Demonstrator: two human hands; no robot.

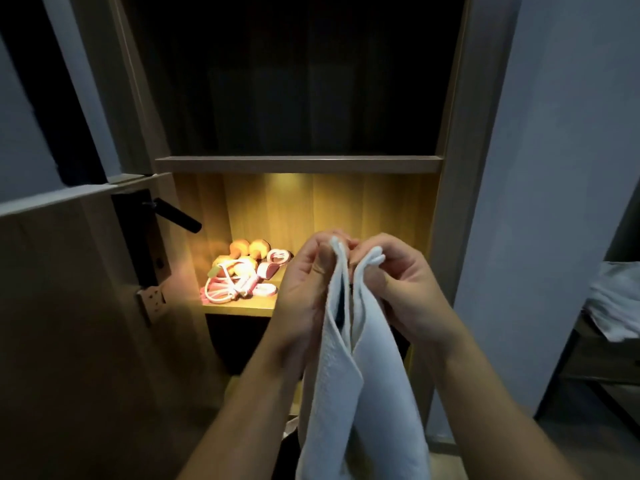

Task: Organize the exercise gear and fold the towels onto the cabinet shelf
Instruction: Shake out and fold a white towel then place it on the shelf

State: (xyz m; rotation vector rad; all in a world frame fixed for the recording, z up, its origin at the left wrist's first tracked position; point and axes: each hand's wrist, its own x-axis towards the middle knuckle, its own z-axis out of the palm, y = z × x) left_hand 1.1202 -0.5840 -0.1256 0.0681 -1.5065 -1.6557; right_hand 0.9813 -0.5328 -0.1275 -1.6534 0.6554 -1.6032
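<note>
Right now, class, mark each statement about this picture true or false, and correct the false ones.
1. The left hand and right hand both pinch the towel. True.
2. The towel is red. False: it is white.
3. The gear lies on the lit shelf. True.
4. The towel lies folded on the shelf. False: it hangs from the hands, in front of the shelf.

Single head view — looks forward and down, close, facing the cabinet (450, 161).
</note>
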